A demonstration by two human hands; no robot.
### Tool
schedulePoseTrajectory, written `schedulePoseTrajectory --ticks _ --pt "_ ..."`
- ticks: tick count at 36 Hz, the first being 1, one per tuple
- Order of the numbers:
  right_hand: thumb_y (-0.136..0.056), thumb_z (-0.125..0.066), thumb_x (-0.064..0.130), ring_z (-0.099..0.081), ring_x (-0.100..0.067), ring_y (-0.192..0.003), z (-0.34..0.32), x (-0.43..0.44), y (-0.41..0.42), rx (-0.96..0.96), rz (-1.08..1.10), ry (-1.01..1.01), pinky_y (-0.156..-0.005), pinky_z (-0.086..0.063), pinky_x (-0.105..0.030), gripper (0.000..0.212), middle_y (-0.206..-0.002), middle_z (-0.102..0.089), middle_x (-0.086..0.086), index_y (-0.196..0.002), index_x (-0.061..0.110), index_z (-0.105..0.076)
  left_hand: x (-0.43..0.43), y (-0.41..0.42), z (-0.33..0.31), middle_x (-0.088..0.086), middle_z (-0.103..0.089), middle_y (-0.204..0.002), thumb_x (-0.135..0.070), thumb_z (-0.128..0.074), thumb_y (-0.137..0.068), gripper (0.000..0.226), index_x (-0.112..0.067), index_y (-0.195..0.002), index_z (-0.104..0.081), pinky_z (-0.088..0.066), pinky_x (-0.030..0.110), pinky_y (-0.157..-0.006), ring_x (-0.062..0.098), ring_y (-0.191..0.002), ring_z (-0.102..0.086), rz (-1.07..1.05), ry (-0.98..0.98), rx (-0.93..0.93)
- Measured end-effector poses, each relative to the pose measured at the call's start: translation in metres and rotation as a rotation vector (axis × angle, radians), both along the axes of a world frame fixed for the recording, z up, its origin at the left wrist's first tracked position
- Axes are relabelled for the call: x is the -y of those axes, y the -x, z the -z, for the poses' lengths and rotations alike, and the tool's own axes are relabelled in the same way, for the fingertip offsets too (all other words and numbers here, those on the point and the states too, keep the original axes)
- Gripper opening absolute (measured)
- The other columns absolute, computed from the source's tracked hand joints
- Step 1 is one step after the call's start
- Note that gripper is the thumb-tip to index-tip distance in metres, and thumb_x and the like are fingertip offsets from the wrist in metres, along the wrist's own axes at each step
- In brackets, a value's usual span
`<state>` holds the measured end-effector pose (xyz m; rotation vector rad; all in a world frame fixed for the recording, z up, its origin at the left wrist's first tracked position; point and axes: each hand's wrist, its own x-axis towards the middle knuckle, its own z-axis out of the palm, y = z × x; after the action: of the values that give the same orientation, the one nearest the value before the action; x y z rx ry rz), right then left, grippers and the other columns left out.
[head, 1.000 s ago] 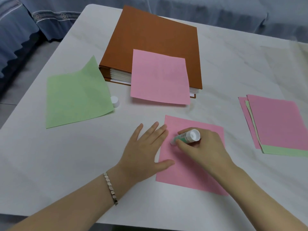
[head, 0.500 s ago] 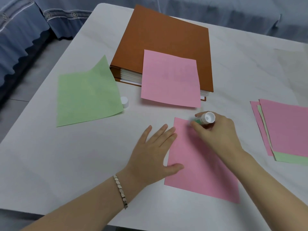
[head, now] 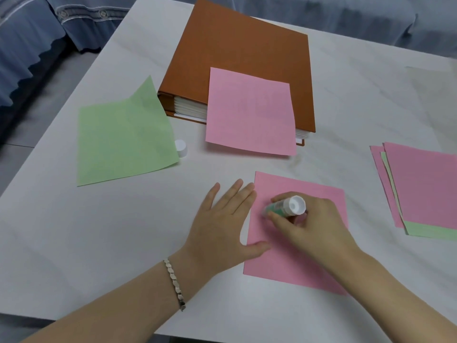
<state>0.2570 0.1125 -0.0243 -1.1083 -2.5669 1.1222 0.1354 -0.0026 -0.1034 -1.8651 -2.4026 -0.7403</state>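
A pink paper sheet (head: 291, 263) lies flat on the white table (head: 99, 243) in front of me. My left hand (head: 222, 226) rests flat with straight fingers on the sheet's left edge, thumb on the paper. My right hand (head: 311, 226) grips a green and white glue stick (head: 284, 206), tilted with its tip down on the sheet's upper left part. The glue stick's white cap (head: 181, 147) stands on the table beside a green sheet.
A brown binder (head: 247, 53) lies at the back with another pink sheet (head: 249, 112) draped over its front edge. A creased green sheet (head: 123, 134) lies at the left. A stack of pink and green sheets (head: 425, 186) sits at the right edge. Blue fabric hangs beyond the table.
My right hand has brought the glue stick back down from the sheet's top edge onto its upper left part. My left hand stays on the sheet's edge.
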Motion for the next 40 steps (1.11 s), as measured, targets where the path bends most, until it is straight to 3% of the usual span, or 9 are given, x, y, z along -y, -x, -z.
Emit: schedulePoseTrajectory --ticks 5,8,11,14,18,26,30,36,40 --pt "-0.078 -0.068 0.020 -0.059 -0.001 -0.070 0.003 -0.006 0.013 -0.017 0.055 -0.041 -0.066 -0.046 -0.017 0.009 -0.080 -0.070 0.011 -0.086 0.022 -0.070 0.000 -0.001 0.001 0.002 -0.054 -0.135 -0.069 -0.047 -0.072 0.083 -0.006 -0.125 -0.059 -0.025 0.047 -0.107 0.015 -0.132 -0.038 -0.007 -0.025 -0.001" --pt "-0.079 -0.067 0.017 -0.062 -0.013 -0.071 0.003 -0.011 0.022 -0.043 0.082 -0.094 -0.070 -0.051 -0.033 0.008 -0.080 -0.071 0.002 -0.086 0.016 -0.070 -0.001 0.000 0.001 0.003 -0.053 -0.136 -0.069 -0.046 -0.072 0.084 -0.006 -0.126 -0.057 -0.024 0.047 -0.107 0.014 -0.132 -0.036 -0.006 -0.015 0.002" --pt "-0.079 -0.067 0.014 -0.063 -0.022 -0.074 0.003 -0.016 0.030 -0.067 0.105 -0.142 -0.072 -0.051 -0.038 0.009 -0.077 -0.070 -0.002 -0.088 0.015 -0.068 -0.001 0.000 0.000 0.003 -0.053 -0.136 -0.068 -0.046 -0.072 0.084 -0.006 -0.127 -0.057 -0.023 0.046 -0.107 0.014 -0.132 -0.035 -0.007 -0.007 0.003" --pt "-0.079 -0.069 0.019 -0.062 -0.016 -0.076 0.005 -0.023 0.034 -0.074 0.156 -0.118 -0.074 -0.050 -0.032 0.012 -0.078 -0.068 0.005 -0.091 0.019 -0.069 0.001 -0.001 0.000 0.003 -0.055 -0.133 -0.069 -0.047 -0.071 0.081 -0.007 -0.123 -0.060 -0.025 0.046 -0.107 0.014 -0.132 -0.039 -0.029 -0.016 0.010" --pt "-0.079 -0.069 0.026 -0.059 -0.002 -0.078 -0.001 -0.022 0.025 -0.136 0.194 -0.038 -0.063 -0.042 -0.008 0.011 -0.086 -0.067 0.016 -0.088 0.019 -0.072 0.003 -0.002 -0.001 0.004 -0.059 -0.128 -0.069 -0.049 -0.069 0.077 -0.007 -0.112 -0.066 -0.027 0.047 -0.105 0.018 -0.127 -0.048 -0.055 -0.033 0.009" --pt "-0.077 -0.068 0.027 -0.059 0.002 -0.074 0.002 0.001 0.005 -0.024 0.035 0.065 -0.064 -0.043 -0.010 0.007 -0.083 -0.070 0.016 -0.083 0.027 -0.072 0.003 -0.001 0.001 0.007 -0.063 -0.123 -0.068 -0.051 -0.068 0.074 -0.004 -0.101 -0.069 -0.031 0.045 -0.103 0.020 -0.123 -0.053 -0.064 -0.061 -0.016" --pt "-0.078 -0.068 0.023 -0.059 0.003 -0.074 0.007 0.000 0.010 -0.041 0.033 0.033 -0.063 -0.042 -0.008 0.008 -0.083 -0.070 0.015 -0.085 0.025 -0.072 0.003 -0.001 0.000 0.006 -0.064 -0.122 -0.068 -0.051 -0.068 0.074 -0.005 -0.101 -0.070 -0.031 0.045 -0.103 0.019 -0.122 -0.053 -0.068 -0.066 -0.015" --pt "-0.079 -0.068 0.017 -0.056 -0.006 -0.068 0.009 -0.012 0.027 -0.082 0.076 -0.061 -0.063 -0.045 -0.022 0.004 -0.075 -0.070 0.004 -0.082 0.018 -0.069 0.003 -0.001 0.001 0.004 -0.064 -0.122 -0.069 -0.051 -0.068 0.074 -0.006 -0.101 -0.070 -0.031 0.045 -0.103 0.018 -0.122 -0.053 -0.077 -0.055 -0.015" --pt "-0.080 -0.068 0.021 -0.056 -0.008 -0.061 0.009 -0.023 0.042 -0.098 0.105 -0.109 -0.061 -0.044 -0.018 0.003 -0.067 -0.064 0.007 -0.081 0.022 -0.065 0.003 -0.001 0.001 0.004 -0.063 -0.122 -0.068 -0.052 -0.068 0.073 -0.006 -0.100 -0.070 -0.031 0.045 -0.103 0.018 -0.122 -0.053 -0.079 -0.056 -0.023"
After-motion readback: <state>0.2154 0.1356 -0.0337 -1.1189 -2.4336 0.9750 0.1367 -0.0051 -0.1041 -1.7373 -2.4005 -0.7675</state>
